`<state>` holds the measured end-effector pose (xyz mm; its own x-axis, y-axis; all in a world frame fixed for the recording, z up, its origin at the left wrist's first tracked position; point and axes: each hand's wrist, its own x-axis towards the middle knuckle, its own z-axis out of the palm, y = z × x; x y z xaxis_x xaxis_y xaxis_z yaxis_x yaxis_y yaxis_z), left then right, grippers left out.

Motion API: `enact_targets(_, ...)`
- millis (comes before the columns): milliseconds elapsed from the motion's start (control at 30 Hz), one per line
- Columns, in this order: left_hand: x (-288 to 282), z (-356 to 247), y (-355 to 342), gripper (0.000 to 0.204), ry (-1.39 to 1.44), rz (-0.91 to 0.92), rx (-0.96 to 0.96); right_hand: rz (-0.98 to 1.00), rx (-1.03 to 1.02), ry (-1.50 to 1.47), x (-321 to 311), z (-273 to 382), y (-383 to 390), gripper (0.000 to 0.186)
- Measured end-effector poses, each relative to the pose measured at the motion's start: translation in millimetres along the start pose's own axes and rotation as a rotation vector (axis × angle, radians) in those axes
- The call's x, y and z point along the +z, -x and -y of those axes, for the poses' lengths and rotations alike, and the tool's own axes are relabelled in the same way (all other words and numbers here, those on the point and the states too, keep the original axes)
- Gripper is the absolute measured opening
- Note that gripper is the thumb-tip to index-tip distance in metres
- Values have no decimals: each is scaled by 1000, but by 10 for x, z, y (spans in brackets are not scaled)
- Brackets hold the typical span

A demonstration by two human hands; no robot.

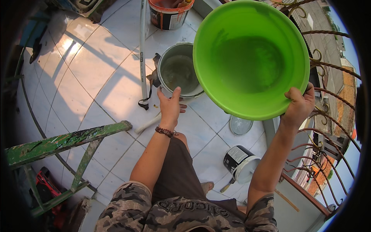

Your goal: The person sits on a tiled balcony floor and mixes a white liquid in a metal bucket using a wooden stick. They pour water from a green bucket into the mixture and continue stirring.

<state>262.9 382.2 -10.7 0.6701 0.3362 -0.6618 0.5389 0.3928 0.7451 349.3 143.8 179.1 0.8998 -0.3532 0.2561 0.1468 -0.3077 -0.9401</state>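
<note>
A large green plastic basin (216,34) is held up at the upper right. My right hand (299,101) grips its near right rim, thumb over the edge. Its inside faces me and looks bare apart from a darker patch on the bottom. Below and left of the basin, a grey bucket (163,89) with murky liquid stands on the tiles, its right side partly covered by the basin. My left hand (171,106) reaches to the bucket's near edge with fingers spread, holding nothing; whether it touches the rim I cannot tell.
A paint bucket (167,20) with tools stands behind. A pale pole (142,58) lies left of the grey bucket. A green ladder (63,143) is at left. A tipped white-and-black bucket (247,169), a round lid (240,125) and a brush (227,185) lie near a metal railing (332,92).
</note>
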Motion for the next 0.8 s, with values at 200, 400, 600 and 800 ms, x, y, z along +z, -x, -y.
enact_targets(200, -238, -32, 49, 39, 210, 216, -2, -105, 121, -142, -35, -9, -64, 29)
enact_targets(400, -781, 149, 595, 35, 303, 225, 10, -239, 292, -365, 86, -313, -147, 38)
enact_targets(600, -1202, 166, 954, 37, 337, 228, 57, -158, 491, -601, 375, -879, -25, 41)
enact_targets(800, -1452, -58, 1150, 38, 304, 185, 164, -197, 614, -744, 785, -1493, 194, 41)
